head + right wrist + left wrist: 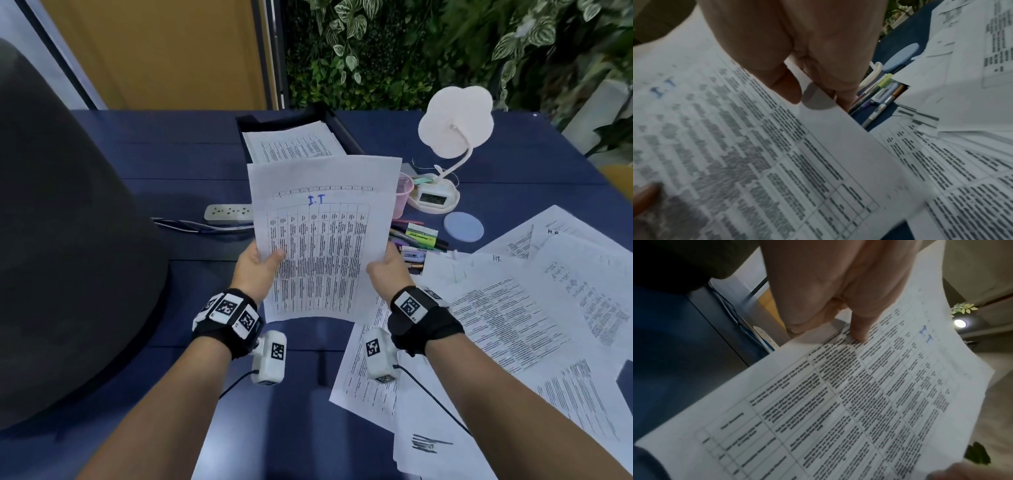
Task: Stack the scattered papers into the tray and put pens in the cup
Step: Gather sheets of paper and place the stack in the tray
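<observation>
I hold a small sheaf of printed papers [322, 240] upright above the blue table [154, 164], the top sheet marked "I.T" in blue. My left hand [262, 262] pinches its left edge, thumb on the front [859, 331]. My right hand [385, 265] pinches the right edge [789, 87]. Behind the sheaf stands the black tray [339, 126] with a printed sheet [294, 142] inside. A pink mesh cup [404, 193] is just right of the sheaf. Several pens and highlighters [416, 241] [879, 100] lie beside my right hand.
Scattered printed papers [513, 315] cover the table's right side. A white lamp with a clock base [442, 171], a round blue coaster [463, 226] and a power strip [227, 212] lie at the back. A large dark rounded object [61, 222] fills the left.
</observation>
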The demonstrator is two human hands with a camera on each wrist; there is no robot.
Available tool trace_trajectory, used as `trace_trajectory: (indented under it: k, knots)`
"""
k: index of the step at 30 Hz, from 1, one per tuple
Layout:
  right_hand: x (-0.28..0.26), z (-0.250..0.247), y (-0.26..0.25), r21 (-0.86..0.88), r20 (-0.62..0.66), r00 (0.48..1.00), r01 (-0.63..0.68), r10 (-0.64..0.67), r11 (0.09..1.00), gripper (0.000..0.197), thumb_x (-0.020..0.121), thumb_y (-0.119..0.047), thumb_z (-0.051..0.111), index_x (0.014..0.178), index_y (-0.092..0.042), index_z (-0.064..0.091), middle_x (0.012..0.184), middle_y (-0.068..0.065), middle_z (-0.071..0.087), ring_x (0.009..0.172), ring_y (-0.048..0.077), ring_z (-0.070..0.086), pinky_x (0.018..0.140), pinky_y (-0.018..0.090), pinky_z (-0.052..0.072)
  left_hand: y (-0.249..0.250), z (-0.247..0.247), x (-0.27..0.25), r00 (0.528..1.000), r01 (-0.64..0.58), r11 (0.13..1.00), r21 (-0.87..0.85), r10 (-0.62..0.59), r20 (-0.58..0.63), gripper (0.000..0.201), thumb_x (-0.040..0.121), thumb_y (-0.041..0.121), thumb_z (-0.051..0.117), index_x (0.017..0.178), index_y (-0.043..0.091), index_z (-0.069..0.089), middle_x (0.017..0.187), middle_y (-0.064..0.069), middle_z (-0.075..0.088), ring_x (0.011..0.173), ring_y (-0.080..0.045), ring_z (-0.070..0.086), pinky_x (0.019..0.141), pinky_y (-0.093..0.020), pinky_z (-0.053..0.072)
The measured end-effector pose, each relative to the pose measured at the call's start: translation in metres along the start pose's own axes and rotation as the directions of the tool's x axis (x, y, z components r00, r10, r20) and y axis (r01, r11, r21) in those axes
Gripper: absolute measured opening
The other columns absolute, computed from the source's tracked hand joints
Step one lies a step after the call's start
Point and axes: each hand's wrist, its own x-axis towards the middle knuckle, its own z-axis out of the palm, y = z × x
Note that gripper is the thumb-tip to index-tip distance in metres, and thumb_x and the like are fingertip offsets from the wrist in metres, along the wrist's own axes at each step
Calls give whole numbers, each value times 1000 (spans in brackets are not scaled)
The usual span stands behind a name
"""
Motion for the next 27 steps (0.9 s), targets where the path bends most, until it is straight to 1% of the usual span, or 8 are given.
trace_trajectory:
  k: [6,10,15,19,21,23,25,27]
  knots:
    - [2,-6,20,-88,122,983,-128,139,988,28,86,-21,64,112,-14,60,113,7,67,103,28,62,95,43,49,-1,1,10,993,-25,988,-153,7,-116,27,94,0,51,116,15,56,109,2,64,96,-7,62,82,-18,48]
    - [-6,-11,24,62,261,922,-312,287,948,19,97,-18,50,116,-20,52,107,5,61,79,27,64,65,37,53,8,0,23,988,-27,971,-239,-11,-157,33,94,0,51,125,10,54,117,-2,64,105,-12,63,94,-29,49]
    - [8,-9,2,152,138,981,-153,133,976,22,99,-10,42,118,-17,50,89,12,61,49,17,55,43,24,41,20,4,43,986,-31,992,-125,9,-169,50,91,8,59,133,16,33,119,1,60,109,-16,60,101,-43,46]
    - [31,-9,-27,132,107,993,-72,58,989,20,97,-13,44,113,-21,53,85,14,62,46,15,51,38,20,35,24,6,42,995,-10,996,88,18,-97,85,87,0,60,147,26,6,115,13,51,106,-12,56,96,-31,45]
    - [46,-8,-41,120,82,996,-40,30,992,19,97,-12,43,111,-20,52,86,13,61,46,16,48,36,18,33,25,5,43,999,-3,987,163,10,-43,80,85,-3,59,145,27,15,115,6,56,96,-13,60,81,-27,52]
    - [60,-6,-53,97,76,997,-26,18,995,22,97,-10,41,116,-13,51,87,15,58,46,17,46,34,17,32,27,2,49,1000,-12,958,287,16,-14,62,86,0,60,137,26,34,115,-4,60,81,-19,61,73,-39,55]
    - [74,-3,-63,63,65,998,-27,23,998,27,98,-9,39,124,-10,47,81,14,56,47,18,46,33,18,31,30,0,59,998,-57,908,416,68,-13,50,87,4,61,131,22,46,121,-12,60,87,-29,62,83,-43,53]
    - [89,0,-71,52,26,999,-41,40,998,33,98,-8,36,131,-7,41,71,12,54,46,18,48,32,17,31,35,0,73,991,-119,867,483,137,-2,49,88,6,60,134,18,47,130,-13,56,113,-35,56,101,-47,45]
